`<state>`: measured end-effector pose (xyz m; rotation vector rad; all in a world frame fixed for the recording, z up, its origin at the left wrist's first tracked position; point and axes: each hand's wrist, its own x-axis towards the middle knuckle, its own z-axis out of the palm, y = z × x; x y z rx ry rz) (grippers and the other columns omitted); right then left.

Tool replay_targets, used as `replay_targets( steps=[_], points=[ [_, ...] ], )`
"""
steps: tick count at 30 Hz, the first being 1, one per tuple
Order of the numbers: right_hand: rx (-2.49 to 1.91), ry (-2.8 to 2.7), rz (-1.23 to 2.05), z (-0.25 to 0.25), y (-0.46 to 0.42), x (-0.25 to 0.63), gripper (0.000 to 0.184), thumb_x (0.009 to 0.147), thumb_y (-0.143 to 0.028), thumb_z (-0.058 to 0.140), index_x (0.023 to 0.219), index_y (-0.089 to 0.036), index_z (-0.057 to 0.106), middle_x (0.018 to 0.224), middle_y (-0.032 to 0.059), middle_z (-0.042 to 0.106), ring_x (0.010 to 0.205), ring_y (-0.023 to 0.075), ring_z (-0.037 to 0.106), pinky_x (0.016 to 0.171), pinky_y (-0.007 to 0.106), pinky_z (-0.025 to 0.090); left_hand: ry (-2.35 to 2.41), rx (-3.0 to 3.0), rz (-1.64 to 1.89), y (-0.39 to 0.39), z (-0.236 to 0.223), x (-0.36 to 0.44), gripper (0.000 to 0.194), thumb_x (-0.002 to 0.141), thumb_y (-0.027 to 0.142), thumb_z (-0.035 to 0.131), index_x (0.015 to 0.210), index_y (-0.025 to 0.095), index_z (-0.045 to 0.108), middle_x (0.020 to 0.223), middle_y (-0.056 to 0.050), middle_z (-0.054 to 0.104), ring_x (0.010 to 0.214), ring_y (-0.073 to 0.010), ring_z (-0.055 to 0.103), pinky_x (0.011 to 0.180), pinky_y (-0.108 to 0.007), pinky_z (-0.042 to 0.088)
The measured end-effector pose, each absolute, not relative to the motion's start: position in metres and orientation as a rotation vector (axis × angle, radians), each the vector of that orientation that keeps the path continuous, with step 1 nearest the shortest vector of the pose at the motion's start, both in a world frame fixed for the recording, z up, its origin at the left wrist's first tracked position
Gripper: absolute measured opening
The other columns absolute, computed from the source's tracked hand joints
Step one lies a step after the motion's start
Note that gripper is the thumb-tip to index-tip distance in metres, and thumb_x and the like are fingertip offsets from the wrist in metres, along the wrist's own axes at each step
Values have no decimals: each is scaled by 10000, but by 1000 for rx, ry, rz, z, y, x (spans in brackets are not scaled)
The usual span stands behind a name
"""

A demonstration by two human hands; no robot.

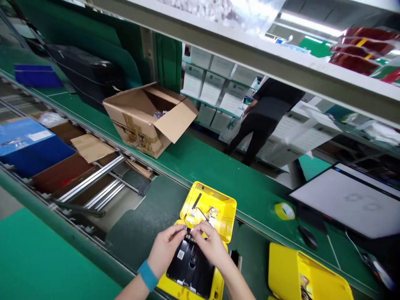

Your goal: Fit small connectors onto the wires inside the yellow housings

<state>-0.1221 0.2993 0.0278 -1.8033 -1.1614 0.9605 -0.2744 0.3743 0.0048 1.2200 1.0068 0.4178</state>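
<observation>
The left hand (165,249) and right hand (212,246) are partly closed, their fingertips pinching a small wire connector (188,230), though the exact hold is partly hidden. The connector is held just above the black unit (189,268) seated in the open yellow case (168,287), whose lid (225,212) lies folded back on the green mat (140,233), with wires (203,213) running across it. A fingertip pinch suits such a small part, and the wires are best kept slack so that no lead is strained.
</observation>
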Motion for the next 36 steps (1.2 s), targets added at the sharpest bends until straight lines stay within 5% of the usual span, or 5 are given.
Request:
replay_targets(
  steps=[9, 19, 36],
  points=[
    [-1912, -1358, 879, 31, 306, -134, 159, 821, -218, 496, 674, -179, 541, 670, -27, 524, 708, 100, 487, 715, 245, 356, 994, 1280, 404, 373, -1, -280, 320, 736, 449, 604, 922, 204, 690, 980, -54, 706, 932, -228, 624, 918, -359, 477],
    [-1918, -1383, 877, 28, 307, -139, 128, 756, -149, 492, 629, -171, 486, 624, -37, 480, 657, 88, 458, 672, 229, 335, 969, 1415, 462, 375, 6, -285, 235, 771, 409, 580, 873, 238, 703, 928, -28, 686, 891, -174, 625, 854, -254, 493],
    [-1845, -1248, 1029, 30, 310, -138, 195, 796, -211, 481, 610, -157, 504, 622, -24, 481, 642, 91, 451, 644, 230, 356, 863, 1844, 495, 374, 6, -291, 261, 911, 323, 449, 1027, 229, 664, 984, -46, 649, 935, -162, 600, 883, -273, 494]
  ],
)
